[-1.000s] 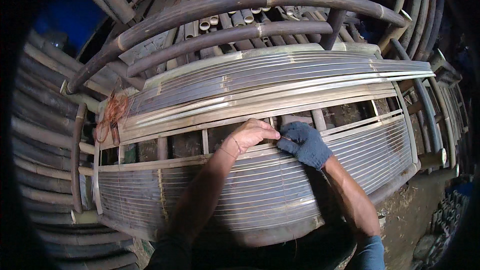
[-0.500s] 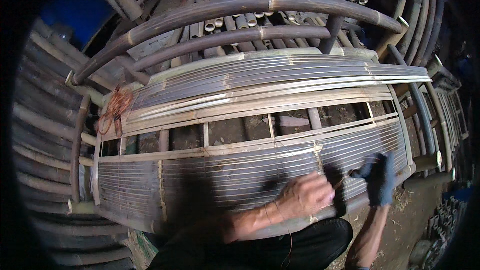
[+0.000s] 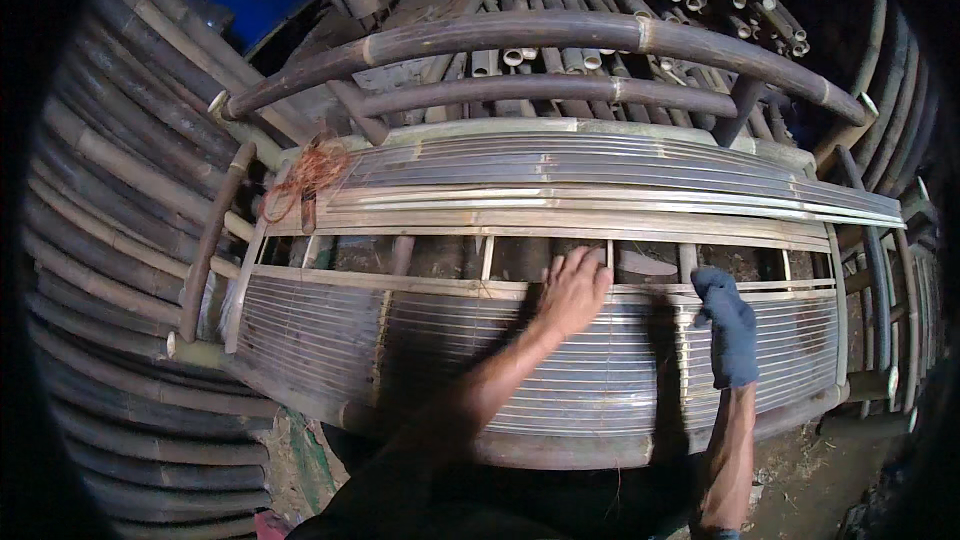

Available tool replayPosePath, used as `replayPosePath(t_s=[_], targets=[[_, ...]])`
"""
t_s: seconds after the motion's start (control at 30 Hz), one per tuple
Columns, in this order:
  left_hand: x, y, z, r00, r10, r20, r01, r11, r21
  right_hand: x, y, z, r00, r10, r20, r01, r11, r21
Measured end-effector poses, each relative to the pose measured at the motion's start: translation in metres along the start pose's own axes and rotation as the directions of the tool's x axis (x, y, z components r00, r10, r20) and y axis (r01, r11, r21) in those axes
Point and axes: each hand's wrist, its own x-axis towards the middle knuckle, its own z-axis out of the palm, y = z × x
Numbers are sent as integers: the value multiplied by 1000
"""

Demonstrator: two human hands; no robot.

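Here's the bamboo bench (image 3: 560,451), directly before the person, and both hands are over its seat. The bare left hand (image 3: 575,292) lies at the front lip of the bench's open gap, fingers lightly bent over the pale edge strip (image 3: 420,285), seemingly steadying there; whether they pinch anything underneath, I can't tell. Over to the bench's right side: the gloved right hand (image 3: 730,335), thumb a little apart from the fingers, nothing visible between them, though a fine strand could escape this view. That grey glove probably spares the skin from sharp split edges.

Look at the seat! Dark split-bamboo slats (image 3: 590,380) run lengthwise along the bench's front half, close-set, perhaps for an even surface. More split strips (image 3: 600,205) lie along its back half, and crossbars (image 3: 488,258) span the gap, apparently there as support. Orange twine (image 3: 315,172) sits heaped at the bench's left rear corner, plausibly parked clear of both hands.

Around the bench: curved backrest rail (image 3: 500,33) behind, stacked bamboo poles (image 3: 570,2) beyond it, thicker poles (image 3: 150,340) ranked left, bare earth (image 3: 800,470) lower right.
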Motion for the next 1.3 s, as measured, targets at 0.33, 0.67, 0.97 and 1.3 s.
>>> replayPosePath(t_s=[0.33,0.67,0.97,1.3], targets=[[45,-56,25,828,-134,544,126,991,52,36,-29,-3,966,258,16,-246,936,-253],[21,-43,27,925,-95,369,-2,967,254,-23,34,22,871,473,131,-26,310,-951],[17,-44,29,941,-17,338,-70,967,243,-69,73,40,922,98,375,111,860,-499],[5,-58,25,955,283,92,-296,934,202,-96,57,51,962,268,-61,-232,671,-704]])
